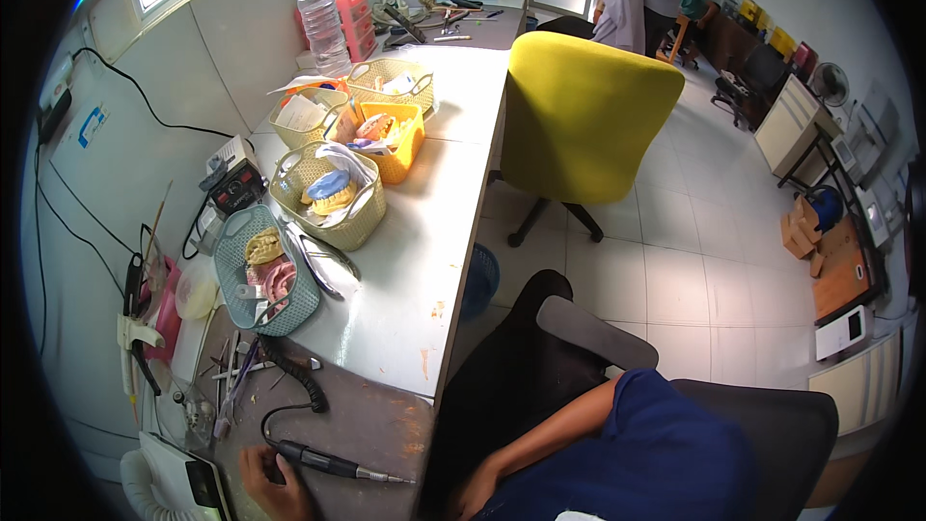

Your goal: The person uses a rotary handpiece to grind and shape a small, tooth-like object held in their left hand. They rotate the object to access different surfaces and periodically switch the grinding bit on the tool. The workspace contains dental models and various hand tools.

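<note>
Head camera view: a long workbench runs away from the near side, and its front edge, chipped in places, divides it from the tiled floor, which gives a broad lane on the right. A yellow chair stands in that lane, its backrest close along the bench edge. On the white top, baskets crowd toward the wall, the blue-green basket being nearest; between them and the front edge runs a strip of open surface.

Nearer still, a worn grey-brown board bears the black rotary handpiece. It lies crosswise, its thin metal tip just beside the front edge (hardly any margin there), while its coiled cord goes back toward the blue-green basket. Hand tools are bunched to the left of the cord.

The left hand is by the handpiece's rear end, fingers loosely curled and grasping nothing visible; whether it touches the handpiece I cannot tell. The right hand is low beside the dark trousers, off the bench; partly cut off, it does not show whether it is clenched or loose.
</note>
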### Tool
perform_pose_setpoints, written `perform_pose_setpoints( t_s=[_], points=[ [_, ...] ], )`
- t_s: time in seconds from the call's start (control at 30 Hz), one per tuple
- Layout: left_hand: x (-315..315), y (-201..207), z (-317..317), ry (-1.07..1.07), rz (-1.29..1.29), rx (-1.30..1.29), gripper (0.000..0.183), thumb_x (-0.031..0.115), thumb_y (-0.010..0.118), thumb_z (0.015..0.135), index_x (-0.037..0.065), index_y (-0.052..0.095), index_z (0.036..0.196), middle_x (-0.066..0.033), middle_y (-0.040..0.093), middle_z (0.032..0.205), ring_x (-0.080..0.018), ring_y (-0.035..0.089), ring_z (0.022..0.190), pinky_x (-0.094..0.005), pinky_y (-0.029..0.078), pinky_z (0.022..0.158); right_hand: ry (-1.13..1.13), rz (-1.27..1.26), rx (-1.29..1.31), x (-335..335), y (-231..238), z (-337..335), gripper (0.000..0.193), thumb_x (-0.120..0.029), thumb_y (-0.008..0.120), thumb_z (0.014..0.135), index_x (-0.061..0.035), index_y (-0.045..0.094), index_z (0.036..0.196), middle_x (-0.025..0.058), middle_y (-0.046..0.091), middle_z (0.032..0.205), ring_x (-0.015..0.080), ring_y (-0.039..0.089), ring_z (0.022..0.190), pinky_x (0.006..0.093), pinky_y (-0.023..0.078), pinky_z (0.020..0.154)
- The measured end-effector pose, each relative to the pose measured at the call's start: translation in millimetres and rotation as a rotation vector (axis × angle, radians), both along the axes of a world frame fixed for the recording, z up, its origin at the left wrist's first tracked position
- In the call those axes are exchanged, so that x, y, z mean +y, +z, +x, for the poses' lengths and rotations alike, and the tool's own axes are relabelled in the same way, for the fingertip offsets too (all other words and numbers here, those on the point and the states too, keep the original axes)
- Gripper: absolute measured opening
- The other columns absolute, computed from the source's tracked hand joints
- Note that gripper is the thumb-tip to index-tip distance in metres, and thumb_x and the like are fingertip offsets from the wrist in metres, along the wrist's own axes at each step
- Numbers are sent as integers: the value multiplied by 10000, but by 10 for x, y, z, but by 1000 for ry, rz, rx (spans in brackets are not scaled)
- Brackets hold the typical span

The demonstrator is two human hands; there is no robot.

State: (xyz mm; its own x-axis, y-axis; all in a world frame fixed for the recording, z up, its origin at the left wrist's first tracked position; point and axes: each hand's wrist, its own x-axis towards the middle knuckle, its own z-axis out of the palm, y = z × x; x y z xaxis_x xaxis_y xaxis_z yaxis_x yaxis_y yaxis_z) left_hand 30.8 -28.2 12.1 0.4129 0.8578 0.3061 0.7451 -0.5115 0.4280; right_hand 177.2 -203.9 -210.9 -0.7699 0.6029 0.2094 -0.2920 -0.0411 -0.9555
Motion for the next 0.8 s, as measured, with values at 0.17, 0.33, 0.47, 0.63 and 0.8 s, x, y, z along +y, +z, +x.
perform_pose_setpoints(
  t_s=[0.17, 0.33, 0.47, 0.63, 0.8],
  points=[
    [85, -70, -139, -2, 23, 15, 118, 76, 669, 874, -23, 652, 936, -167, 625, 826, -287, 615, 734, -363, 497, 672, 58, -55, -164, 162, 166, 402, 489, -384, 473, 1022, 66, 648, 947, 232, 676, 900, 328, 650, 882, 439, 482, 814],
    [61, -83, -160, -13, 41, -10, 117, 75, 669, 868, -19, 651, 936, -152, 582, 820, -277, 578, 716, -369, 474, 649, 57, -111, -246, 237, 253, 589, 485, -386, 476, 1022, 62, 646, 950, 231, 675, 904, 329, 648, 882, 437, 481, 813],
    [-12, -9, -75, 3, 11, 18, 119, 75, 674, 852, -5, 647, 936, -165, 567, 842, -313, 567, 736, -396, 468, 675, 39, -170, -287, 269, 327, 664, 481, -387, 478, 1022, 59, 645, 952, 230, 674, 908, 330, 646, 882, 435, 481, 811],
    [17, -50, -28, -30, 45, 23, 137, 78, 683, 827, 20, 643, 945, -177, 551, 859, -368, 547, 795, -452, 454, 724, 0, -238, -327, 226, 655, 682, 477, -388, 481, 1022, 55, 644, 955, 229, 673, 912, 332, 644, 882, 433, 480, 810],
    [50, -8, -66, -25, 61, 4, 153, 96, 693, 818, 26, 645, 945, -181, 549, 848, -389, 541, 837, -479, 446, 756, -22, -251, -357, 267, 1060, 573, 473, -389, 483, 1022, 52, 642, 958, 229, 672, 916, 333, 642, 882, 431, 479, 808]
  ],
)
